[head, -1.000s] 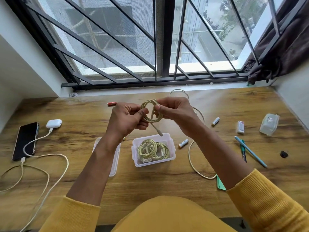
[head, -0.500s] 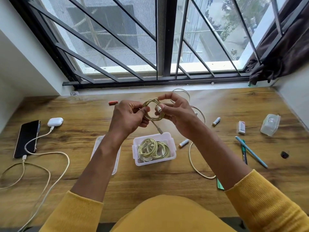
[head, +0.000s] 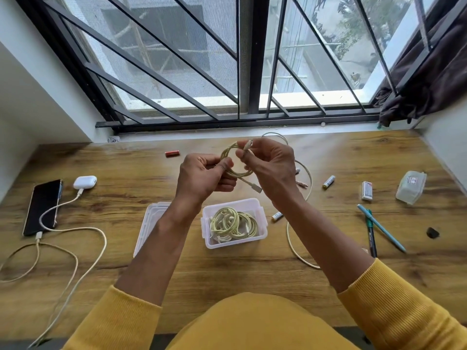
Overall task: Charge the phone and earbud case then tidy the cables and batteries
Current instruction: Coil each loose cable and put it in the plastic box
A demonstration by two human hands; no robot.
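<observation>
The right hand (head: 271, 168) has brought the cable's plug end (head: 248, 145) up over the top of the coil (head: 233, 160), where a second ago that hand pinched the coil's right side; the other plug (head: 256, 188) now dangles below; both hands have risen slightly toward the table's far edge.

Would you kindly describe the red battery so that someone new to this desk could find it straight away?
Start at the black barred window and drop to the far edge of the wooden desk just below its sill. The small red cylindrical battery lies there on its side, left of the raised hands. It is the only red battery; the others, right of the clear plastic box, are white.
</observation>
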